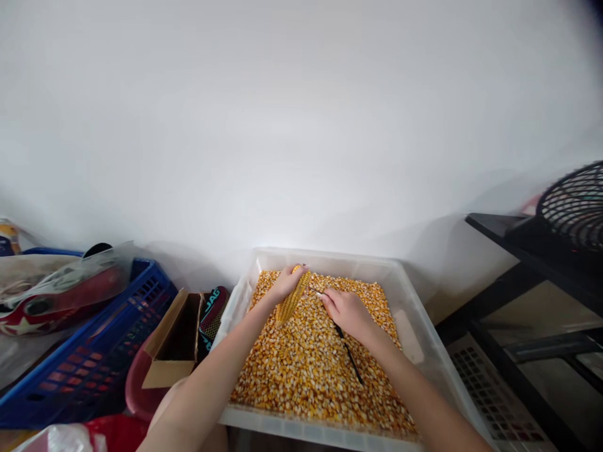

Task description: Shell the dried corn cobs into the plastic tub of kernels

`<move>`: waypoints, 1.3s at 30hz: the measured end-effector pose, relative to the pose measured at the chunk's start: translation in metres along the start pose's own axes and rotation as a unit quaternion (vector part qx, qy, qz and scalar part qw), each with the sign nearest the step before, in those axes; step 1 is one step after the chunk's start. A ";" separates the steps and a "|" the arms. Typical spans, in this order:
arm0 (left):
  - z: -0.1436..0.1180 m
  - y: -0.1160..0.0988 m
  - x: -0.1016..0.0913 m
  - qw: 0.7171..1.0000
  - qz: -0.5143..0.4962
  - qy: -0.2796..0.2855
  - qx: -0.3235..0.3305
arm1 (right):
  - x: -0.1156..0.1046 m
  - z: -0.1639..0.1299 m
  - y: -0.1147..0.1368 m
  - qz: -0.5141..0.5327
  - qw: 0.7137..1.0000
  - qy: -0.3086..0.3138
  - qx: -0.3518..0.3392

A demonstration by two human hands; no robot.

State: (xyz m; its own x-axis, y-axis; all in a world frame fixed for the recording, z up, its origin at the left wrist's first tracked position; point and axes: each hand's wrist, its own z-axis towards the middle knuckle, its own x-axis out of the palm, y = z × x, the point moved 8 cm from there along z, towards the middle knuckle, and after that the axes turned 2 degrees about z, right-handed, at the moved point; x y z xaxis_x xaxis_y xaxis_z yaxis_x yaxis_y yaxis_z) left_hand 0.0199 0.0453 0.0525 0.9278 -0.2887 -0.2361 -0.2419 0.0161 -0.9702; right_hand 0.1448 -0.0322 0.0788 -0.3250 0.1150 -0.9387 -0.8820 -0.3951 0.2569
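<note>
Over a bed of loose corn kernels, my left hand is closed around the upper part of a yellow ear of corn. The ear is tilted, its lower end toward me, and rows of kernels show along it. My right hand is closed on a slim tool whose narrow tip points at the ear; the fingers hide most of it. A thin black strip runs from under this hand across the kernels; whether it belongs to the tool I cannot tell. A translucent plastic bin holds the kernels.
Left of the bin are an open cardboard box, a pink basin and a blue plastic basket with bagged items. A black rack stands at the right, bearing a black mesh object. A white wall rises behind.
</note>
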 end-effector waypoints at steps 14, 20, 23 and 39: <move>-0.017 -0.028 0.026 0.941 0.291 0.045 0.164 | 0.016 -0.002 0.007 0.040 0.994 0.082 -0.052; -0.007 -0.018 0.010 0.963 0.230 -0.003 0.141 | 0.010 -0.002 0.005 0.029 0.997 0.062 -0.030; 0.000 -0.015 -0.001 0.982 0.153 -0.015 0.109 | -0.002 -0.001 -0.002 0.040 0.999 0.013 -0.006; 0.005 -0.008 -0.002 0.990 0.118 -0.011 0.073 | -0.009 -0.002 0.001 -0.012 1.000 -0.027 0.002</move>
State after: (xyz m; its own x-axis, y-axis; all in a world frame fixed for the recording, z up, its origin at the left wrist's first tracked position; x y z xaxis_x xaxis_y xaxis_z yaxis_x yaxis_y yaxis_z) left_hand 0.0213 0.0505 0.0601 0.8567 -0.2387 -0.4572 -0.4112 0.2188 -0.8849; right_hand 0.1476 -0.0353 0.0869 -0.3218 0.1741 -0.9307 -0.8909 -0.3885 0.2354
